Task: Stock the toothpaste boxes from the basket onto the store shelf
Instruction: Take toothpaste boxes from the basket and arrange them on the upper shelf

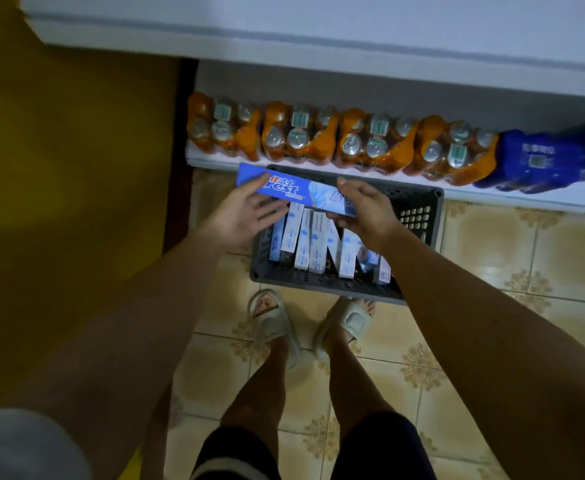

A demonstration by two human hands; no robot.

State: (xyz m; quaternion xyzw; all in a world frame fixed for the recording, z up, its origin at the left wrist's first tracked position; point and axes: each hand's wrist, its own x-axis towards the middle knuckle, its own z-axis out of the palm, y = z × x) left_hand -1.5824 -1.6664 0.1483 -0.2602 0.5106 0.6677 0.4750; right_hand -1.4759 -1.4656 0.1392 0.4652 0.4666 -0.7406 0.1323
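You hold one blue toothpaste box (pixel 296 194) level and crosswise above the grey basket (pixel 419 216), which stands on the tiled floor (pixel 492 258) just in front of your feet in pale slippers (pixel 273 320). Your right hand (pixel 367 209) grips the box's right end, thumb on the far edge and fingers curled under the near edge. Your left hand (pixel 246 213) meets the box near its left end: the thumb lies on the printed face, while the fingers (pixel 270 211) are spread and fairly straight below it, so this hand steadies the box more than it clasps it. In the basket, beneath the held box, more toothpaste boxes (pixel 310 240) stand on end, leaning against one another in a loose row. Just beyond the basket runs the lowest shelf (pixel 526 197), a white ledge carrying a row of orange shrink-wrapped can packs (pixel 298 133) and, at the right end, a blue pack (pixel 540 161). Above them a white shelf board (pixel 318 36) crosses the top of the view. A yellow wall (pixel 59 150) fills the left side.
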